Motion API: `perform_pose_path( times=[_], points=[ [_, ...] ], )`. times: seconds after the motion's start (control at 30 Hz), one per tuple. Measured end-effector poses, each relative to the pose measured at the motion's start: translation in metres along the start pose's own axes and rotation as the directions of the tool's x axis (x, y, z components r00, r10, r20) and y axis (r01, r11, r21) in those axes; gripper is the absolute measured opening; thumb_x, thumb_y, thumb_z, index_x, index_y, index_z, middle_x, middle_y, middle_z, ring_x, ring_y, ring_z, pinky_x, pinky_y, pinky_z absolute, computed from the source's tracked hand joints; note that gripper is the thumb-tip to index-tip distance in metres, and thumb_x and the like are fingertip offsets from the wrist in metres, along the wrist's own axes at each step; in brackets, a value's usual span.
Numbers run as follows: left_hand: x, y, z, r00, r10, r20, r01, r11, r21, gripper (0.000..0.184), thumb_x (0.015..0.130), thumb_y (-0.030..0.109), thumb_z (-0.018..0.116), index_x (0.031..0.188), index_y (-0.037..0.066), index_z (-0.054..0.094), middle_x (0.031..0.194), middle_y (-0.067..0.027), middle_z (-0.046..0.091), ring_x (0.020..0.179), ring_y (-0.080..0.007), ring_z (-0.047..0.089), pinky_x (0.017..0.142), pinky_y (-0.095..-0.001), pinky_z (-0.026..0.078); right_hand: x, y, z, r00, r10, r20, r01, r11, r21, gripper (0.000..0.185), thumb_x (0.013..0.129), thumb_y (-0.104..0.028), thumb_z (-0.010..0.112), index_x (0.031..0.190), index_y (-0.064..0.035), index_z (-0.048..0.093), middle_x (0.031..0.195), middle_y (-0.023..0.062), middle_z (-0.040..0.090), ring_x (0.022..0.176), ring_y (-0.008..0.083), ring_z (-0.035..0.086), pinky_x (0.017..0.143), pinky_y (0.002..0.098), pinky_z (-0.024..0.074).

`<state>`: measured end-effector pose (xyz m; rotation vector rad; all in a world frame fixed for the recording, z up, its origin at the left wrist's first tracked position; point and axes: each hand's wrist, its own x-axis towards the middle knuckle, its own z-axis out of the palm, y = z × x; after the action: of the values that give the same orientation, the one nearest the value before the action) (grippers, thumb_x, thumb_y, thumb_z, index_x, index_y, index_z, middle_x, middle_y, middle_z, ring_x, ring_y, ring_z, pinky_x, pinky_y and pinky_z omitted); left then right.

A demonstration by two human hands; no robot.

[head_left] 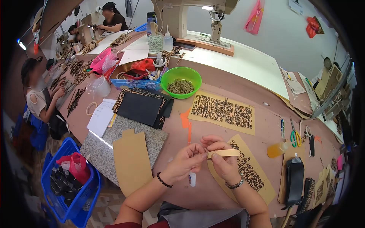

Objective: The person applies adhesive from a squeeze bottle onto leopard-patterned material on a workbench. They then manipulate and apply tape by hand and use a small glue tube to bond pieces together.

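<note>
A beige band of tape-like material point(228, 152) runs between my two hands over the table. My left hand point(188, 161) pinches its left end between thumb and fingertips. Curled around the wider right part, my right hand point(224, 163) presses its thumb on the band. Beneath and beyond my right hand lies a tan card point(268, 190) carrying rows of leopard-print pieces point(251, 173), partly hidden by the hand and forearm. Farther back is a second tan card point(197, 117) with similar leopard-print pieces point(222, 110).
To the left, a tan cardboard piece point(131, 159) rests on a granite slab point(99, 152), near black panels point(140, 108). A green bowl point(194, 78) holds small chain-like pieces. Scissors point(294, 136) and an amber bottle point(276, 149) lie right. A blue basket point(68, 212) stands lower left; co-workers sit beyond.
</note>
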<state>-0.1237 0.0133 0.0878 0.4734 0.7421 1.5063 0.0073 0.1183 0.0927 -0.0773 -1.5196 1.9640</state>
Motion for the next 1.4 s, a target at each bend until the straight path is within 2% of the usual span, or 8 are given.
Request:
perform_pose_path(
  times=[0.23, 0.73, 0.83, 0.9, 1.03, 1.13, 1.27, 1.4],
  points=[
    [0.008, 0.0, 0.002, 0.999, 0.026, -0.039, -0.025, 0.999, 0.036, 0.01, 0.095, 0.013, 0.059, 0.092, 0.007, 0.052, 0.069, 0.0041, 0.045, 0.049, -0.0024, 0.034, 0.044, -0.0197, 0.028, 0.006, -0.014, -0.005, 0.999, -0.007, 0.054, 0.019, 0.975, -0.223, 0.022, 0.089, -0.012, 0.061, 0.107, 0.0011, 0.062, 0.133, 0.0204, 0.047, 0.124, 0.0291, 0.048, 0.106, 0.0425, 0.0364],
    [0.007, -0.006, 0.009, 0.988, 0.119, 0.093, -0.137, 0.967, 0.217, 0.009, 0.098, 0.011, 0.053, 0.095, 0.006, 0.046, 0.074, 0.0017, 0.047, 0.053, -0.0028, 0.037, 0.047, -0.0203, 0.032, 0.0, -0.011, -0.014, 0.994, -0.101, 0.031, 0.098, 0.99, 0.098, 0.031, 0.093, -0.019, 0.055, 0.114, 0.0023, 0.06, 0.135, 0.0237, 0.044, 0.13, 0.0348, 0.042, 0.11, 0.0448, 0.0335],
    [0.004, -0.006, 0.01, 0.978, 0.196, 0.073, -0.208, 0.941, 0.267, 0.009, 0.098, 0.009, 0.053, 0.095, 0.005, 0.045, 0.081, -0.0006, 0.049, 0.054, -0.0025, 0.039, 0.046, -0.0194, 0.033, 0.0, -0.021, -0.018, 0.991, -0.13, -0.007, 0.12, 0.931, -0.345, 0.028, 0.088, -0.013, 0.061, 0.11, 0.0031, 0.062, 0.127, 0.0226, 0.052, 0.115, 0.0318, 0.055, 0.1, 0.04, 0.0437],
    [0.001, -0.006, 0.006, 0.977, 0.201, 0.067, -0.212, 0.926, 0.314, 0.009, 0.097, 0.008, 0.054, 0.095, 0.005, 0.045, 0.084, -0.0015, 0.05, 0.054, -0.0024, 0.04, 0.046, -0.0189, 0.033, 0.0, -0.032, -0.018, 0.958, -0.239, 0.161, 0.256, 0.454, -0.853, 0.023, 0.077, -0.003, 0.07, 0.099, 0.0021, 0.064, 0.105, 0.0169, 0.062, 0.09, 0.0276, 0.063, 0.08, 0.0354, 0.0498],
    [0.001, -0.01, -0.001, 0.983, 0.176, 0.058, -0.183, 0.872, 0.454, 0.008, 0.099, 0.011, 0.049, 0.099, 0.002, 0.049, 0.089, -0.0018, 0.049, 0.054, -0.0036, 0.038, 0.047, -0.0198, 0.034, 0.001, -0.029, -0.028, 0.921, -0.266, 0.284, 0.363, 0.325, -0.873, 0.018, 0.074, 0.0, 0.071, 0.09, 0.0001, 0.062, 0.088, 0.0126, 0.062, 0.074, 0.0267, 0.06, 0.067, 0.034, 0.0484],
    [0.006, -0.015, -0.006, 0.984, 0.174, -0.033, -0.166, 0.97, 0.178, 0.025, 0.103, 0.017, 0.04, 0.114, -0.002, 0.051, 0.087, -0.0013, 0.048, 0.055, -0.0055, 0.037, 0.05, -0.0215, 0.036, -0.001, -0.022, -0.034, 0.916, -0.358, 0.181, 0.316, 0.366, -0.875, 0.013, 0.076, 0.001, 0.07, 0.084, -0.002, 0.061, 0.08, 0.0088, 0.061, 0.07, 0.0218, 0.058, 0.062, 0.0312, 0.046],
    [0.007, -0.017, -0.011, 0.979, 0.202, -0.005, -0.201, 0.979, 0.042, 0.038, 0.104, 0.021, 0.033, 0.13, -0.003, 0.046, 0.081, -0.0009, 0.045, 0.058, -0.0079, 0.037, 0.054, -0.0224, 0.038, -0.009, -0.019, -0.024, 0.942, -0.028, -0.333, -0.131, 0.886, -0.445, 0.01, 0.084, -0.002, 0.068, 0.088, -0.0038, 0.059, 0.082, 0.0017, 0.06, 0.072, 0.0081, 0.054, 0.063, 0.0233, 0.0434],
    [0.005, -0.028, -0.011, 0.928, 0.372, 0.026, -0.326, 0.776, 0.54, 0.042, 0.103, 0.015, 0.032, 0.141, -0.001, 0.037, 0.078, -0.0018, 0.044, 0.06, -0.0088, 0.039, 0.057, -0.022, 0.039, -0.011, -0.005, -0.007, 0.917, 0.241, -0.317, -0.273, 0.96, -0.061, 0.01, 0.085, 0.0, 0.067, 0.09, -0.0036, 0.059, 0.084, -0.0004, 0.059, 0.072, 0.0048, 0.051, 0.064, 0.0202, 0.0415]
  ],
)
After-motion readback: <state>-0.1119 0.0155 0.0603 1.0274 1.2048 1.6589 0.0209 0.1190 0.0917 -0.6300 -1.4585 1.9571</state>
